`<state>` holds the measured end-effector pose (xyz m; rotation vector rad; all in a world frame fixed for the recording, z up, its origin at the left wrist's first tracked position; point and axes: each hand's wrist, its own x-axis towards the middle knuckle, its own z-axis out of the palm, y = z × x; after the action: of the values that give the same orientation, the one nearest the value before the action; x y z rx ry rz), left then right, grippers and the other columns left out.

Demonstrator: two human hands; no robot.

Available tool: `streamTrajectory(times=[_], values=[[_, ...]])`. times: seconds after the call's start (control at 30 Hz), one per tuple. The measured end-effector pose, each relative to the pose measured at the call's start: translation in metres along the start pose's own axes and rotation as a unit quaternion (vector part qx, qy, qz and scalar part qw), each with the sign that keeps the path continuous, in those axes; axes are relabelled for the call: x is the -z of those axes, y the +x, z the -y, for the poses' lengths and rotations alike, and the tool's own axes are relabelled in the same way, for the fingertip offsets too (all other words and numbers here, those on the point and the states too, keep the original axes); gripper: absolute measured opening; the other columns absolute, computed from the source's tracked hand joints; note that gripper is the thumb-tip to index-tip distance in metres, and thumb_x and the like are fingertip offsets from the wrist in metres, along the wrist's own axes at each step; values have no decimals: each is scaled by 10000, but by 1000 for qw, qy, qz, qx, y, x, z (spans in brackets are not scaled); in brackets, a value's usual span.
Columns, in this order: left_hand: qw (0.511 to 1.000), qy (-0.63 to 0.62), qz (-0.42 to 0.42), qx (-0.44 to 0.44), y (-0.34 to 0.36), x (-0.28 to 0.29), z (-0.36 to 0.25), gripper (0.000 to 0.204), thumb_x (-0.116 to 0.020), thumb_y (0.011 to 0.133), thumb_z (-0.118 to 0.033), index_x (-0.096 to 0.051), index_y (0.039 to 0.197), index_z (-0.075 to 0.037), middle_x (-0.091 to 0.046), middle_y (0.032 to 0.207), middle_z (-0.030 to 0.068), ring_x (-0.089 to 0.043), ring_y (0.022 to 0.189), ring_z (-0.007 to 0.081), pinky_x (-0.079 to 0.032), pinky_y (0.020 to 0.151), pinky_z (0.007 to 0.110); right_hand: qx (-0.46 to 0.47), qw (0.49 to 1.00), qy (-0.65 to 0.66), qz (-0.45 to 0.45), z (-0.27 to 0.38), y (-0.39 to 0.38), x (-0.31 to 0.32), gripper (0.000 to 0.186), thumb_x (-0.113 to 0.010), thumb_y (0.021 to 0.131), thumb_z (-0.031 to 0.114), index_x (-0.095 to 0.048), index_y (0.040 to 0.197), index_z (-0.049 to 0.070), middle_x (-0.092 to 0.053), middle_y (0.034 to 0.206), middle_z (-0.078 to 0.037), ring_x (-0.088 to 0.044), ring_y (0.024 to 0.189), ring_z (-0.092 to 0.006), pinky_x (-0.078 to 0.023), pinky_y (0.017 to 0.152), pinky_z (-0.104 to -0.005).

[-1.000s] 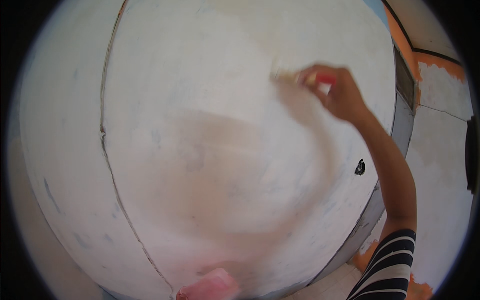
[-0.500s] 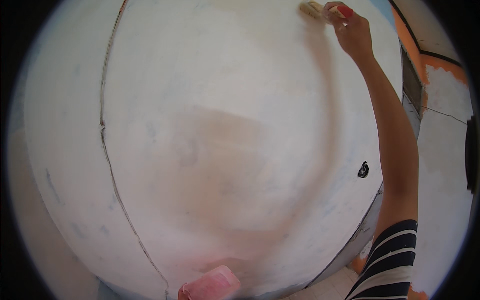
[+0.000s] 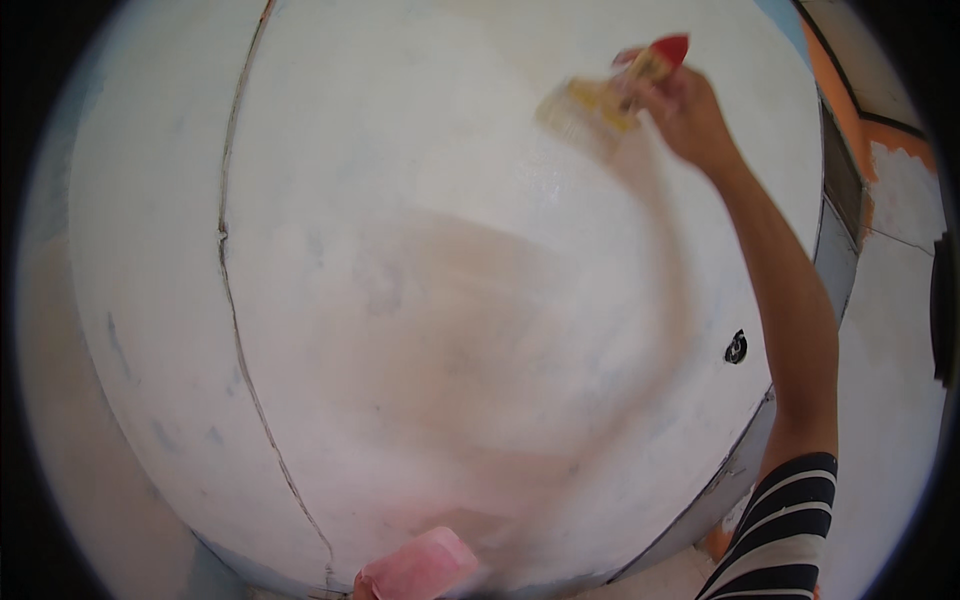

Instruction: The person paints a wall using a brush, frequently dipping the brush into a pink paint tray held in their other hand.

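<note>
My right hand (image 3: 683,112) is raised at the upper right, fingers wrapped round the handle of a paintbrush (image 3: 590,108). The brush has a red-tipped handle and pale bristles pointing left, slightly blurred by motion. In front of me is a whitish wall (image 3: 450,170) with faint bluish patches. At the bottom, a pink plastic container (image 3: 425,566) shows its upper part; its contents cannot be made out. A bit of my left hand (image 3: 364,586) appears at the container's left side, gripping it, mostly cut off by the lower edge.
A cable (image 3: 232,310) runs down the wall on the left. A dark round wall fitting (image 3: 736,347) sits beside my right forearm. Farther right, another white-patched wall (image 3: 890,330) with orange edges stands past a grey opening. Pale floor (image 3: 660,578) shows below.
My right hand has brought the brush down from the top edge, and its bristles now reach farther left. The wall has shifted slightly rightward in view. The pink container stays almost in place.
</note>
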<state>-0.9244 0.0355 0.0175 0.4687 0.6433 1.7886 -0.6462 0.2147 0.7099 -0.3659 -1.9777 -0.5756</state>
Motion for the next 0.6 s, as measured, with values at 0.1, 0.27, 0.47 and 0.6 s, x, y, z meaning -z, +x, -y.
streamTrajectory(times=[0.1, 0.27, 0.47, 0.6], values=[[999, 0, -12, 45, -8, -16, -6, 558, -347, 1058, -407, -468, 1395, 21, -588, 1338, 190, -592, 1219, 319, -524, 1019, 465, 89, 960, -211, -158, -50, 62, 61, 227, -615, 993, 192, -693, 1167, 70, -744, 937, -78, -712, 857, -187, -543, 801, -305], [995, -7, -99, -15, -19, -11, 24, 537, -388, 1050, -377, -504, 1353, 52, -621, 1284, 193, -631, 1160, 308, -548, 983, 454, 124, 923, -321, -175, -61, 49, 48, 206, -681, 936, 165, -704, 1129, 95, -736, 985, -108, -712, 908, -239, -543, 817, -324], [993, 82, -65, -54, -36, -13, 27, 501, -431, 1040, -352, -568, 1279, 66, -668, 1177, 179, -670, 1069, 292, -569, 937, 421, 266, 956, -62, 104, 26, -93, -53, 298, -715, 769, 79, -661, 1054, 150, -670, 961, -71, -642, 897, -288, -529, 807, -409], [967, 199, -34, -153, -50, -32, 33, 483, -416, 1053, -330, -569, 1277, 70, -667, 1173, 173, -661, 1063, 263, -560, 931, 402, 151, 964, 21, 218, 62, -98, -45, 137, -722, 882, 194, -687, 946, 78, -693, 853, -99, -662, 777, -297, -535, 700, -364]])
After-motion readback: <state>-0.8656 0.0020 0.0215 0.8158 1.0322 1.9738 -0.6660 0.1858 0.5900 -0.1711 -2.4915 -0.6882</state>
